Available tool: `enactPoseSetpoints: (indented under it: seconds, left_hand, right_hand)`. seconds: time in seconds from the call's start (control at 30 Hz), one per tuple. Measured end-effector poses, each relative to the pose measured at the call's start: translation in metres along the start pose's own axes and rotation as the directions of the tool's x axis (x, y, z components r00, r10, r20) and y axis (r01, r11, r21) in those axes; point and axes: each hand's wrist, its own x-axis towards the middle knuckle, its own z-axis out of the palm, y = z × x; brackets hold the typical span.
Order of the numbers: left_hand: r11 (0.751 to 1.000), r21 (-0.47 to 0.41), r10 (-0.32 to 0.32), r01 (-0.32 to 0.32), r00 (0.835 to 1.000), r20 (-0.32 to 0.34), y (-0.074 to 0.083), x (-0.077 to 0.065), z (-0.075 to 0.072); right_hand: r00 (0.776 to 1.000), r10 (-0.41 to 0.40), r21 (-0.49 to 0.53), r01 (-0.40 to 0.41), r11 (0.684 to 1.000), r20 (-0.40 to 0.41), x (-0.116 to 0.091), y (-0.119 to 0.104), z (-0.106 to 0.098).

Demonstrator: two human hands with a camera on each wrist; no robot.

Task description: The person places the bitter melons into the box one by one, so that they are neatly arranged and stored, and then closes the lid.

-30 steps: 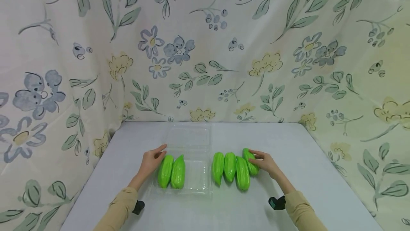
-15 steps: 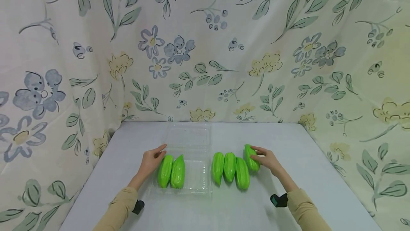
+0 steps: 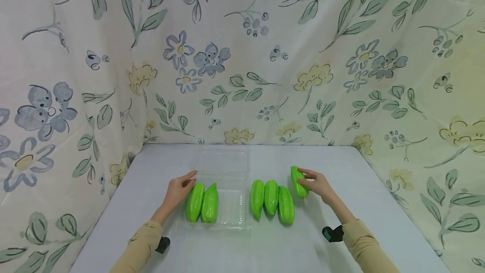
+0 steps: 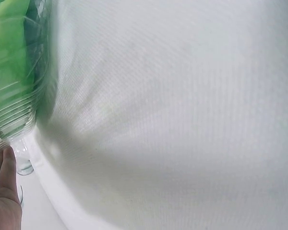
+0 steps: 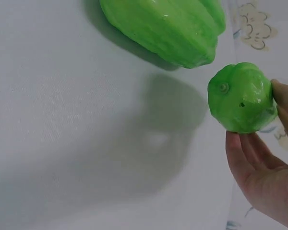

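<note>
My right hand holds a green ridged gourd between thumb and fingers, raised above the table; its blunt end faces the camera in the right wrist view. Three more gourds lie in a row to its left. In the head view, my left hand pinches the left edge of a clear plastic box, near where the lid meets the base. The left wrist view has the fingers against the box's ribbed corner. Two gourds lie side by side in the left part of the base.
The box's transparent lid lies folded back, away from me. Everything rests on a white table. A floral cloth hangs behind and along both sides. A dark wrist device sits beside the right sleeve.
My right hand has lifted the rightmost gourd and carried it away from the row, farther back and slightly right. My left hand has stayed at the box's edge.
</note>
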Motion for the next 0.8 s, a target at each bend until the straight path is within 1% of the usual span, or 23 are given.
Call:
enactPoseSetpoints:
  seconds: [0.17,0.33,0.4,0.57,0.8]
  left_hand:
    - [1.000,0.003,0.011,-0.011,1.000,-0.014,0.000,0.000,0.000]
    - [1.000,0.014,0.024,-0.024,0.999,-0.020,0.001,0.001,0.000]
    - [1.000,0.012,0.018,-0.018,1.000,-0.019,0.001,0.001,0.000]
    - [1.000,-0.005,-0.005,0.005,1.000,-0.007,0.002,0.001,0.000]
    - [1.000,-0.016,0.006,-0.006,1.000,-0.004,0.001,0.000,0.000]
  right_hand:
    - [1.000,0.005,0.003,-0.005,1.000,-0.012,0.000,-0.003,-0.002]
    - [0.999,0.036,0.013,-0.036,0.999,-0.024,-0.002,-0.007,0.001]
    - [0.998,0.049,0.019,-0.048,0.999,-0.028,-0.003,-0.009,0.004]
    - [0.998,0.061,0.050,-0.059,0.997,-0.035,-0.006,-0.016,0.012]
    - [0.997,0.056,0.119,-0.050,0.992,-0.054,-0.009,-0.025,0.021]
